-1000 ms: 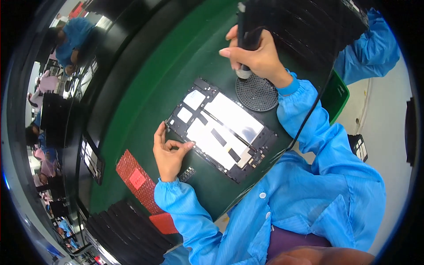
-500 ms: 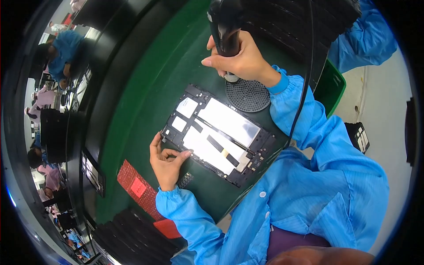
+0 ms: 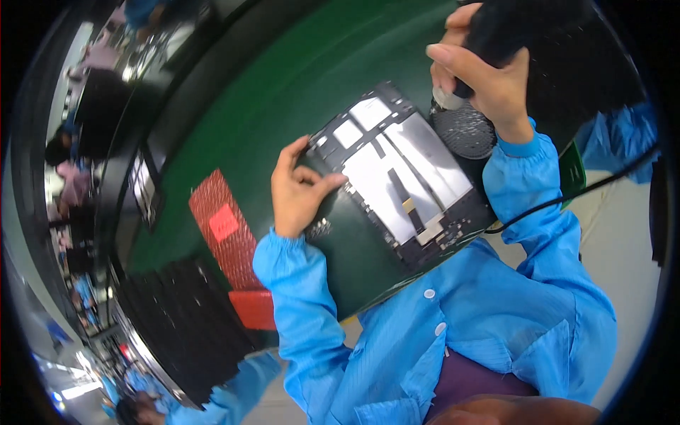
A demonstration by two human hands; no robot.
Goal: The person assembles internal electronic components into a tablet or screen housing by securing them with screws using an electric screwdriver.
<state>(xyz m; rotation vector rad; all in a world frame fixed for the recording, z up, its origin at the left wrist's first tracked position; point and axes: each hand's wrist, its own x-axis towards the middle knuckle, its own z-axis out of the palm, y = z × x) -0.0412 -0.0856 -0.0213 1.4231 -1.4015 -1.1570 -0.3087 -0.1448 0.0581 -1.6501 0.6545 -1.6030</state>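
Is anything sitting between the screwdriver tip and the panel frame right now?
Nothing visible. The right hand holds the electric screwdriver over the round screw tray, beside the panel frame that the left hand steadies.

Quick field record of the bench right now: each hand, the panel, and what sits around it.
left hand: fingers pressed on the left edge of the panel
right hand: gripping a black power tool, tip at the round black dish
panel: flat black frame with silvery plates, on the green mat
nearby: red perforated tray, left of the left hand
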